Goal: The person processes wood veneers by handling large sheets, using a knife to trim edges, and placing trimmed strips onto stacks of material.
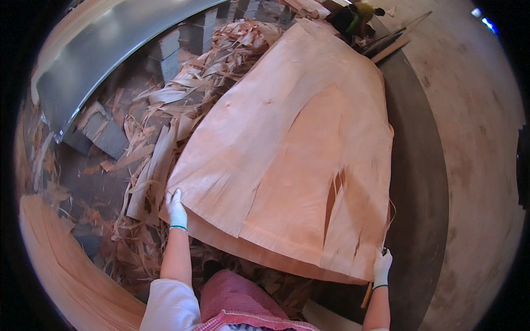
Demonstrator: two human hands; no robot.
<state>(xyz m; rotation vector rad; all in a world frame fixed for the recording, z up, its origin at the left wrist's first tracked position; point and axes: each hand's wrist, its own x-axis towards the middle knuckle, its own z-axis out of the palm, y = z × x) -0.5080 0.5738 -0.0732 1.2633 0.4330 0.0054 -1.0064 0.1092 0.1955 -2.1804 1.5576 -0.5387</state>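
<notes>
A large, thin wood veneer sheet (276, 160) lies spread out in front of me, with long splits and a dark gap near its right front part. My left hand (176, 211), in a white glove with a green cuff, pinches its near left corner, thumb on top. At the near right corner, my right hand (381, 265), also gloved, is closed on the edge. A thin wooden stick or handle (365, 297) juts out beside that hand; whether the fingers hold it too is hidden. Below the front edge another veneer layer (248, 249) shows.
Torn veneer scraps (187, 105) heap along the left, among grey blocks (105, 129). A shiny metal sheet (110, 60) curves across the upper left. More veneer (66, 265) lies at lower left. Another person (356, 19) is at the far end, near wooden strips (391, 48).
</notes>
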